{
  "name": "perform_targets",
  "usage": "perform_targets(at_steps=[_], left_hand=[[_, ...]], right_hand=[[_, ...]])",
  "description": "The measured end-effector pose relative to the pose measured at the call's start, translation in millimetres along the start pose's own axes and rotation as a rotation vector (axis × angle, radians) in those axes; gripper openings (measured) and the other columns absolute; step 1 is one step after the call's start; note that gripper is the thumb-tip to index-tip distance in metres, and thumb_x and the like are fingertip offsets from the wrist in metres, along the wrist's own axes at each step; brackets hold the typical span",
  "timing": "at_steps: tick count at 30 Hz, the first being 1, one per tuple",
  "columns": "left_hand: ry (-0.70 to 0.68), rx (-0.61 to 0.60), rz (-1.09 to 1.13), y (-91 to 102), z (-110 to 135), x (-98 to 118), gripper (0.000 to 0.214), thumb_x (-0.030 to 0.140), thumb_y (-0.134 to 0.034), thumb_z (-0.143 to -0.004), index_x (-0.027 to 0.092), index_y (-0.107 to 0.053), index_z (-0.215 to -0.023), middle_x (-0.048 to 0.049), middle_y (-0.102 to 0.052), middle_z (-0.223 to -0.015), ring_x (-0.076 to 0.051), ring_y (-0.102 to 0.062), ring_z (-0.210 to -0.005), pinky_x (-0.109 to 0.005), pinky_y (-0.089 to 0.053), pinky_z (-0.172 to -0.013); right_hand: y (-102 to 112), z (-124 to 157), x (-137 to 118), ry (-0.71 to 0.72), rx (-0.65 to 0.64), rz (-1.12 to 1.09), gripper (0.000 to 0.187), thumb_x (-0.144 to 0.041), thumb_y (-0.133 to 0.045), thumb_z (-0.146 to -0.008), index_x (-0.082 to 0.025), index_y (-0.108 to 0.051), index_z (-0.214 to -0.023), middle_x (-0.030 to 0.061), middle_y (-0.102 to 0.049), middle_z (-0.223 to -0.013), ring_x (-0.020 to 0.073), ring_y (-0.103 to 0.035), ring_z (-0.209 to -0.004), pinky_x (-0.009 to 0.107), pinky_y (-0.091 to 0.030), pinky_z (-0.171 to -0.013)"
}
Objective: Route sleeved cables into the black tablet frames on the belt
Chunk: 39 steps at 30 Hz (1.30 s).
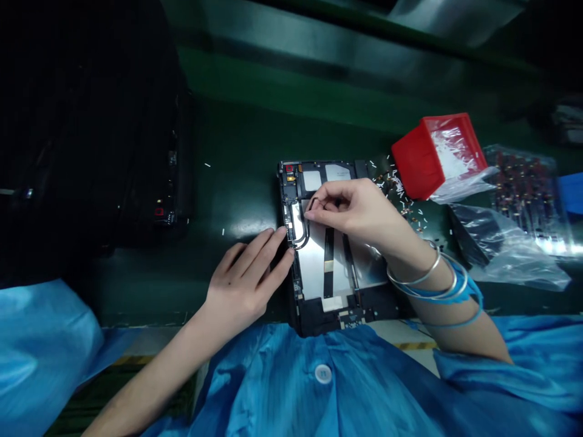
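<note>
Honestly, with a fiddly bit like this the bracing matters as much as the pinch. The opened device [314,267] lies on the bench [237,139] right in front of the person, insides facing up, and a thin black cable [307,233] makes a U-shaped loop near its left edge. The right hand [344,203] has thumb and index finger closed together at the upper end of that loop, and it looks like they're pinching the cable, though the fingers hide the exact spot. The left hand [246,276] isn't gripping anything; its fingers are loosely spread, with the tips resting along the device's left edge. My take: go light on the pinch, let the curve stay round instead of kinking it, and use those left fingertips to stop the frame sliding. I'd also mind the bangles [449,276], which sit close to the device's right side and could catch. As for the surface, it's dark green and a bit shiny, with white slivers [420,212] scattered near a red bin [412,161], and clear plastic bags [523,261] off to the right. A big dark shape fills the left side, too murky to make out. Lighting's pretty dim around the edges, so stray slivers would be easy to miss.
</note>
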<state>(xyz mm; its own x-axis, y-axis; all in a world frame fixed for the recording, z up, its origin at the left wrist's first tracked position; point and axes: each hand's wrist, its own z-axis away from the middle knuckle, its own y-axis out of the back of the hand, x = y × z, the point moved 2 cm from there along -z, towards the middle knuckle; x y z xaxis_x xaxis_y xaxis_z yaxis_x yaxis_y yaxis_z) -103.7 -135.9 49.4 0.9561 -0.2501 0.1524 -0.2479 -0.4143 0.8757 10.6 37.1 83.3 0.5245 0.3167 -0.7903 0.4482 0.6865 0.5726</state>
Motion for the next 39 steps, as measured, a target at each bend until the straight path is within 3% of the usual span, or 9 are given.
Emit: perform_targets(at_steps=[4,8,18,25,35,39], left_hand=[[-0.035,0.005,0.097,3.6,-8.9,-0.5,0.032,0.010,-0.049,-0.088,0.011,-0.061,-0.118,-0.0149,-0.060,-0.128,-0.027,-0.055,-0.122,-0.038,-0.043,-0.095],[-0.101,-0.090,0.129,0.9,-12.9,-0.6,0.036,0.020,-0.047,-0.092,0.009,-0.058,-0.124,-0.0127,-0.057,-0.132,-0.027,-0.051,-0.126,-0.039,-0.038,-0.100],[-0.169,-0.141,0.239,1.0,-14.7,-7.4,0.043,0.025,-0.049,-0.092,0.004,-0.053,-0.129,-0.0169,-0.056,-0.133,-0.029,-0.046,-0.130,-0.042,-0.038,-0.104],[-0.223,-0.192,0.220,2.8,-24.3,-10.4,0.043,0.030,-0.047,-0.093,0.006,-0.056,-0.127,-0.0157,-0.061,-0.127,-0.029,-0.053,-0.122,-0.046,-0.040,-0.104],[-0.239,-0.192,0.191,3.9,-34.4,-7.6,0.041,0.032,-0.047,-0.094,0.007,-0.057,-0.124,-0.0158,-0.064,-0.121,-0.029,-0.056,-0.114,-0.044,-0.044,-0.096],[-0.228,-0.181,0.170,2.8,-41.8,-8.9,0.040,0.028,-0.048,-0.093,0.009,-0.053,-0.128,-0.0136,-0.064,-0.120,-0.029,-0.056,-0.114,-0.045,-0.042,-0.098]], right_hand=[[-2.1,-3.1,2.8,-0.002,-0.007,-0.026,0.009,-0.022,-0.068,-0.069,-0.016,-0.064,-0.065,-0.0018,-0.058,-0.057,0.0084,-0.048,-0.054,0.024,-0.035,-0.051],[-4.3,-1.6,4.3,-0.008,0.022,0.042,0.007,-0.022,-0.067,-0.070,-0.016,-0.065,-0.067,-0.0020,-0.058,-0.057,0.0087,-0.048,-0.054,0.024,-0.035,-0.053],[-6.3,-0.5,-1.4,-0.037,0.064,0.150,0.006,-0.012,-0.065,-0.070,-0.016,-0.065,-0.066,-0.0048,-0.052,-0.051,0.0079,-0.046,-0.052,0.024,-0.033,-0.054],[-5.9,-3.4,3.9,0.040,0.119,0.086,0.004,-0.021,-0.066,-0.074,-0.019,-0.066,-0.078,-0.0049,-0.055,-0.053,0.0097,-0.049,-0.054,0.026,-0.035,-0.057],[-8.0,-11.1,2.6,0.003,0.168,0.140,0.008,-0.018,-0.066,-0.074,-0.018,-0.062,-0.067,-0.0030,-0.056,-0.056,0.0110,-0.050,-0.057,0.026,-0.033,-0.058],[-4.9,-5.7,-4.5,0.004,0.213,0.265,0.008,-0.016,-0.067,-0.074,-0.021,-0.065,-0.081,-0.0041,-0.057,-0.058,0.0116,-0.051,-0.057,0.026,-0.032,-0.059]])
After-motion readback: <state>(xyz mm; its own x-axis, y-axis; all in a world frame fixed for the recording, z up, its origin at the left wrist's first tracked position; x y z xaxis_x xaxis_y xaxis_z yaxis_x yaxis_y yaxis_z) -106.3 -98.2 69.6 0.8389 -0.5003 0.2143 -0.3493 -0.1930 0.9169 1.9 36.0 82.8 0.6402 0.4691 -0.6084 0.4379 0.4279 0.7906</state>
